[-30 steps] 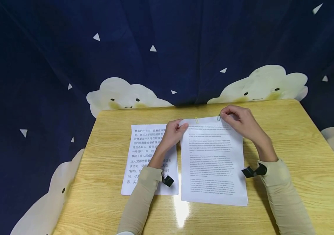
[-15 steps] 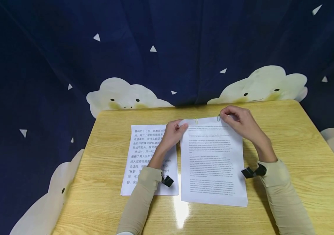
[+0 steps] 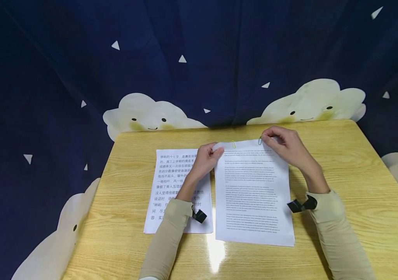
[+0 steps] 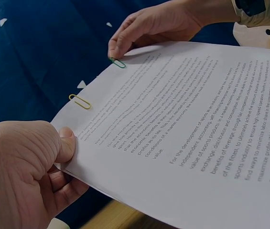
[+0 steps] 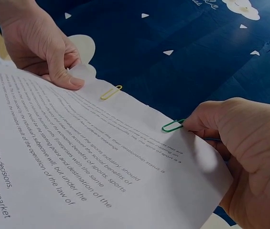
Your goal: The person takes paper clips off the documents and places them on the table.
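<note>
The green paper clip (image 5: 173,126) sits on the top edge of the English-printed pages (image 3: 251,194), right of that edge's middle, with the right hand (image 3: 286,146) directly at it. The right thumb and forefinger pinch the clip's outer end. Its long axis crosses the paper's edge, and the rounded inner end lies over the sheet, pointing toward the text. The left hand (image 3: 206,158) is farther from it, gripping the pages at their top-left corner, thumb on the front and fingers behind. Between the left hand and the green clip, a yellow paper clip (image 5: 111,92) also crosses the top edge. The pages' long axis runs from the table's (image 3: 251,260) near edge toward its far edge; their top end appears raised off the surface. Chinese-printed pages (image 3: 153,194) lie on the table just to the left, partly under the left forearm.
</note>
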`<state>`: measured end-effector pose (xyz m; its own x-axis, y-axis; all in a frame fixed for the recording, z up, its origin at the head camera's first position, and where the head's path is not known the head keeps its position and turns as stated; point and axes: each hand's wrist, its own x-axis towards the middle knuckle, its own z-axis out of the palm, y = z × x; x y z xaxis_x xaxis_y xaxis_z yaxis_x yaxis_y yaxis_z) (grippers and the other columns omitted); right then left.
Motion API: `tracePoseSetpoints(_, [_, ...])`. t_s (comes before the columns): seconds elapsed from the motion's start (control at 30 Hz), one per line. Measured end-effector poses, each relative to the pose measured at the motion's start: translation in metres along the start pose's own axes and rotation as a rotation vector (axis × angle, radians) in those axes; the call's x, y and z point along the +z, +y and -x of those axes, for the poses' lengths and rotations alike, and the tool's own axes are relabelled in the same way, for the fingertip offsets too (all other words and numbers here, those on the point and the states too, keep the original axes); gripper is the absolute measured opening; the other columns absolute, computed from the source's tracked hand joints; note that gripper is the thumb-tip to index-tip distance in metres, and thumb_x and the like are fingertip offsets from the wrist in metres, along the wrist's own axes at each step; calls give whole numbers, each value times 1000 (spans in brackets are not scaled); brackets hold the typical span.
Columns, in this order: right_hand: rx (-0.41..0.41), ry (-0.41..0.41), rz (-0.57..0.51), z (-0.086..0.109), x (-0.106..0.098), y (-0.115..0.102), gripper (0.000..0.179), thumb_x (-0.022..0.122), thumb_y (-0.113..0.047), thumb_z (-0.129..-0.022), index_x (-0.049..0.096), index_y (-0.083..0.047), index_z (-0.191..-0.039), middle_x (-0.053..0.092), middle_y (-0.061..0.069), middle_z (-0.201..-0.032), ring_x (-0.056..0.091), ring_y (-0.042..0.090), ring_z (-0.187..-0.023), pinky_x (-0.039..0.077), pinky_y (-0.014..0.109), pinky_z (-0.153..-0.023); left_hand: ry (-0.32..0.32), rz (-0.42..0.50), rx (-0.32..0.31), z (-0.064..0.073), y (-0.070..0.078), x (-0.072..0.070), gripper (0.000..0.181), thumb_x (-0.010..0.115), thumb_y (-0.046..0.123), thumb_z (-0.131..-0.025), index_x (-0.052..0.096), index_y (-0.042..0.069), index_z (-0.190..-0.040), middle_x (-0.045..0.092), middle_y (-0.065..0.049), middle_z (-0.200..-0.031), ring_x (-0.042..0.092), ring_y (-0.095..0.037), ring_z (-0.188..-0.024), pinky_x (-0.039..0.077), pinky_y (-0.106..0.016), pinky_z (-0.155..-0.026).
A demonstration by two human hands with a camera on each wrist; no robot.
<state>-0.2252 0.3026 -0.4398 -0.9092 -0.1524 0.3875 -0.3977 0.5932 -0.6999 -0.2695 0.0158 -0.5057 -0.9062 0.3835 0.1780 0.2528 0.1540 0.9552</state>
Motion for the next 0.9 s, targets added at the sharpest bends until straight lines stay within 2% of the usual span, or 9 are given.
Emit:
tracePoseSetpoints(0.23, [-9,0,-3,0,0,0,11,67,-14,-102,74,-5,-102,71,8,-96,54,15,-85,38,22,-77,-3,8,-5,1,1,0,20,62,17,-107,72,3,-96,40,1,-61,35,-12,-53,33,-25,-56])
tracePoseSetpoints(0.7, [-41,8,-19,-1,0,2,10,67,-13,-102,74,-6,-102,71,7,-95,54,12,-83,38,21,-75,-19,23,-3,0,1,-1,25,61,18,-107,67,3,-89,39,1,-61,36,-13,-53,34,-25,-55])
tracePoseSetpoints(0.9, [-28,9,-17,0,0,2,10,67,-13,-103,74,-6,-102,71,8,-96,54,13,-84,38,21,-75,-18,29,-8,0,1,0,25,61,19,-107,67,2,-89,38,1,-60,35,-12,-52,33,-25,-54])
